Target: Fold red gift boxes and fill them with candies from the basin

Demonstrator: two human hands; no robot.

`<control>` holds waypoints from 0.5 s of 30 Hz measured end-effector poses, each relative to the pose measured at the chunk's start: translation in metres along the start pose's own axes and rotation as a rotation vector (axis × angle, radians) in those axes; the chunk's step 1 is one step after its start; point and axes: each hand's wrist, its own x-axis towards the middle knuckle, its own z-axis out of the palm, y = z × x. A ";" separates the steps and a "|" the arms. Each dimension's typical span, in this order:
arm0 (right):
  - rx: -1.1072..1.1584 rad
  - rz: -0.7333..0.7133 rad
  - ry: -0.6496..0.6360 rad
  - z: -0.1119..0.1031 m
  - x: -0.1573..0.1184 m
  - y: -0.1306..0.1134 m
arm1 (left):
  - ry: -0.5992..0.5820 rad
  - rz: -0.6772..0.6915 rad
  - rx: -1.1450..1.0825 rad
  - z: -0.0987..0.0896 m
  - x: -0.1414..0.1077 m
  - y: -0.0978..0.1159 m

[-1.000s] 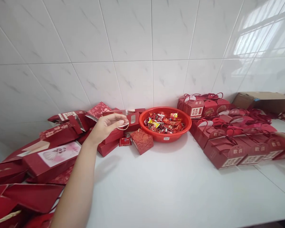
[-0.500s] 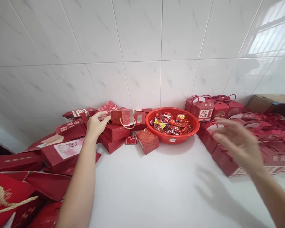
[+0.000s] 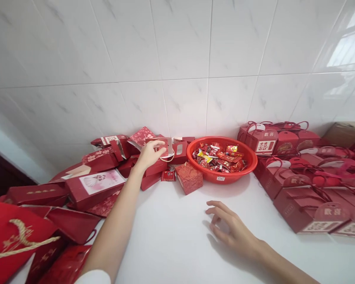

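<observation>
My left hand reaches to the back of the white counter and grips a small red patterned gift bag with a pale cord handle, atop a pile of red boxes. My right hand hovers low over the bare counter with its fingers spread, holding nothing. A red plastic basin filled with wrapped candies stands against the tiled wall, to the right of my left hand. A small red patterned box lies tilted just in front of the basin.
Several folded red gift boxes with cord handles are lined up along the right side. Flat red cartons and bags are heaped at the left. A brown cardboard box sits at the far right. A small candy packet lies by the pile.
My right hand has swung from the folded boxes at the right to low over the middle of the counter. My left hand stays on the small gift bag. The view has shifted left.
</observation>
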 end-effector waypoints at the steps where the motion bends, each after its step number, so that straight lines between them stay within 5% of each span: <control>1: 0.011 0.009 0.006 0.002 -0.001 0.001 | -0.026 0.024 0.028 -0.002 0.007 0.006; 4: 0.013 0.015 0.023 0.007 -0.004 0.002 | -0.162 0.047 0.144 -0.018 0.037 0.026; 9: -0.007 -0.001 0.051 0.008 -0.008 0.004 | -0.404 -0.107 0.487 -0.069 0.088 0.044; 13: -0.016 -0.018 0.075 0.004 -0.010 0.005 | -0.299 -0.390 0.566 -0.117 0.080 0.030; 15: -0.016 -0.021 0.076 0.002 -0.011 0.004 | -0.183 -0.383 0.526 -0.143 0.064 0.022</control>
